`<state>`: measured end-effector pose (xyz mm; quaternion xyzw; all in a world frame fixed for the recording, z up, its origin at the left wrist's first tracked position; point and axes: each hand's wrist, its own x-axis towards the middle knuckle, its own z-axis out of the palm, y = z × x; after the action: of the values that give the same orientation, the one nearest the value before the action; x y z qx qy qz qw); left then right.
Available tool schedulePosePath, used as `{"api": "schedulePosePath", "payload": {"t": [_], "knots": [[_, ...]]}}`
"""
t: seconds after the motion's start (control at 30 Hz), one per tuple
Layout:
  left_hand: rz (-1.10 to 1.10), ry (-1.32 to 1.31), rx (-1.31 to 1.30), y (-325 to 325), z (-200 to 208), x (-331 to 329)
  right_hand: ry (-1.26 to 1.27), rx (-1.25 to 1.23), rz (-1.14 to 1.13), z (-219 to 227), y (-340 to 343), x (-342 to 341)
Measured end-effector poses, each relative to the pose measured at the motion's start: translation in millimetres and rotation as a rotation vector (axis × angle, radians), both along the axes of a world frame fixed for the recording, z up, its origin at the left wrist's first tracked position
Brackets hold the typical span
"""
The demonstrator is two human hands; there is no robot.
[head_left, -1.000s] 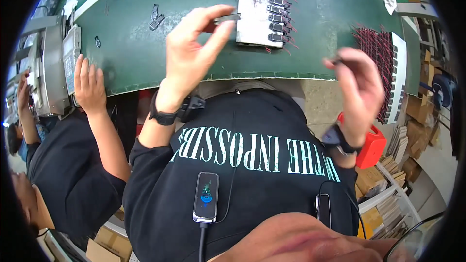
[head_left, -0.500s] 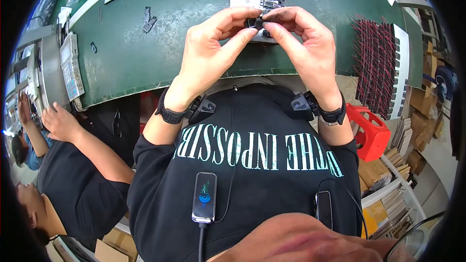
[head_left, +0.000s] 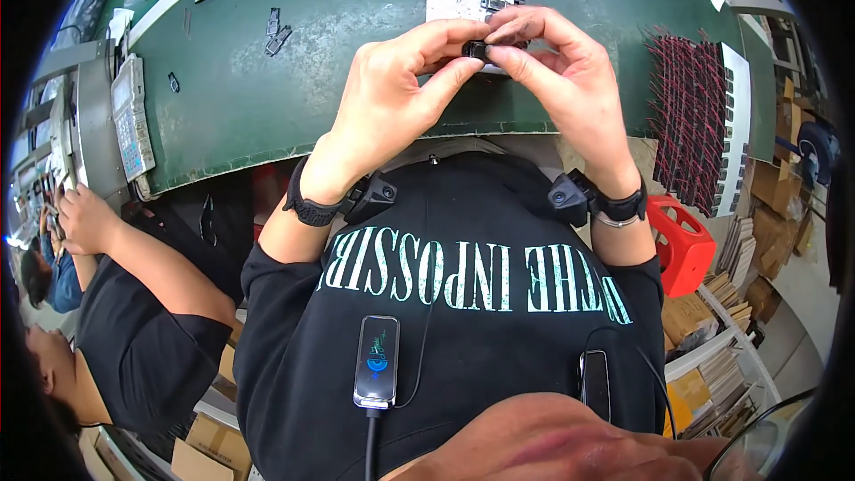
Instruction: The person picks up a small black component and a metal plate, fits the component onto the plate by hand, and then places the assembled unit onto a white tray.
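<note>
While both hands meet at upper centre above the green desk (head_left: pixel 267 98), left hand (head_left: pixel 392 89) and right hand (head_left: pixel 570 80) pinch a small black part (head_left: pixel 476 50) by its ends; it looks light, rigid, easily dropped.

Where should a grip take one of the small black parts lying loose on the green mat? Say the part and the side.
Take the loose black part across its narrow width, coming straight down from above. It lies flat on the green mat, slim and elongated, with a twin close beside it, so pinch its long edges.
</note>
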<state>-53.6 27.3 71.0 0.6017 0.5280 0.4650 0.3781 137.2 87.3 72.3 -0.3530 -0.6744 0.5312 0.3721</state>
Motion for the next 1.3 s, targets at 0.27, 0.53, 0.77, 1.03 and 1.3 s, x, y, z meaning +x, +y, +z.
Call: {"api": "schedulePosePath", "payload": {"t": [0.27,0.53,0.77,1.03,1.3], "knots": [[-0.09,-0.078,-0.139,-2,7,-2,0.091,-0.328,0.227,8,8,7],[-0.049,0.013,-0.062,-3,3,3,0.067,-0.214,0.18,0,6,3],[-0.081,-0.171,-0.168,-6,-4,-8,-0.194,-0.072,0.173,11,-7,2],[0.118,0.054,-0.274,55,-21,-40,-0.314,0.477,-0.332,54,-33,64],[0.121,0.076,-0.192,69,-35,-33,-0.649,0.405,-0.784,82,-47,177]]}}
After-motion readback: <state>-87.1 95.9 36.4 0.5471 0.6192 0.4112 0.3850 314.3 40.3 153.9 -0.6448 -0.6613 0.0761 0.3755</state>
